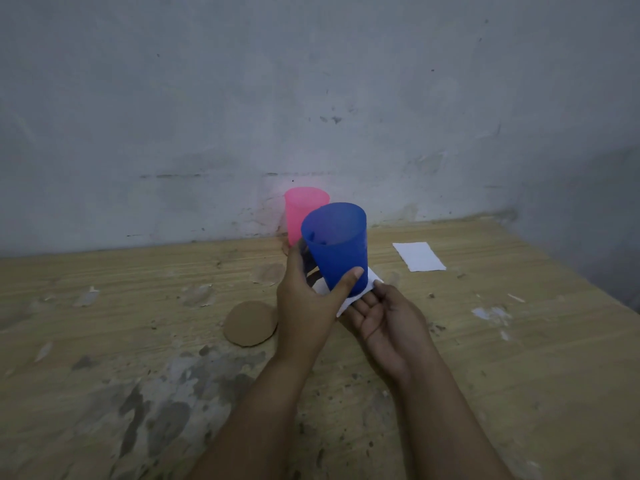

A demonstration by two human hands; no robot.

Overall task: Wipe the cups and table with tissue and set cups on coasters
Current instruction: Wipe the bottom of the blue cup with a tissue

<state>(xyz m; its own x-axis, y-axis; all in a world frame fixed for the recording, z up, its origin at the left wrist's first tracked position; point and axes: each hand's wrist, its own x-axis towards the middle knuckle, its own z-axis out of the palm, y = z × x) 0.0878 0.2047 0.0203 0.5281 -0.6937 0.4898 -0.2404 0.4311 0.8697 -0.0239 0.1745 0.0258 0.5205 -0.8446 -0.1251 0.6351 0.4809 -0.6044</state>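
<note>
My left hand (308, 299) grips a blue plastic cup (337, 244) above the table, thumb on its near side and fingers behind it, with the cup's mouth tilted up and away. Under the cup's base my right hand (388, 317) lies palm up and carries a white tissue (346, 301) on straight fingers. A pink cup (299, 213) stands upright behind the blue one, close to the wall; what it stands on is hidden. A round brown coaster (250, 323) lies flat on the table left of my left wrist.
A second white tissue (419, 257) lies flat at the back right of the worn wooden table (138, 306), which has stains and peeled patches. A grey wall (311, 98) runs along the table's far edge, and the right edge drops off.
</note>
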